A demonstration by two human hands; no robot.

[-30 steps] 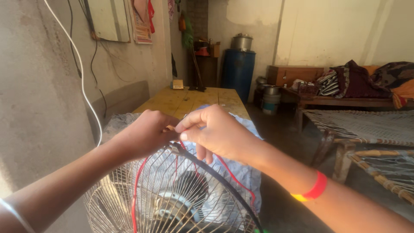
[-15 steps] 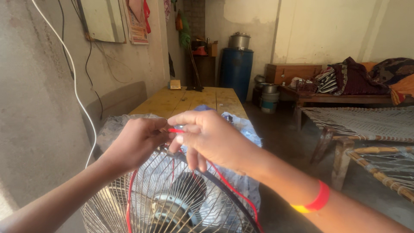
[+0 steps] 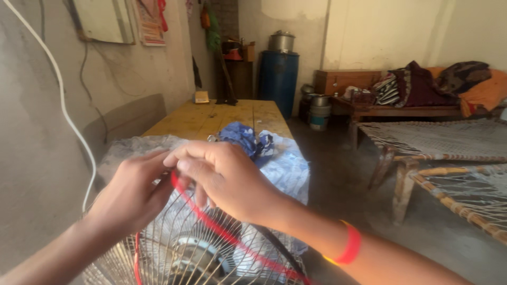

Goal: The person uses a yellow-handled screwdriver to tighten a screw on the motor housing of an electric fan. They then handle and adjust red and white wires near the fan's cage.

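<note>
Thin red wire (image 3: 222, 232), apparently glossy, curved.

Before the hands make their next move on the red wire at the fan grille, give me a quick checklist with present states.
1. Left hand at the red wire: ok.
2. Right hand pinching the wire at the same spot: ok.
3. Wire runs over the fan grille: ok.
4. Fingertip grip on the wire end: cannot tell, fingers hide it.
5. Black cable lying beside the red wire: ok.
6. Grille steady on the cloth: cannot tell.
</note>
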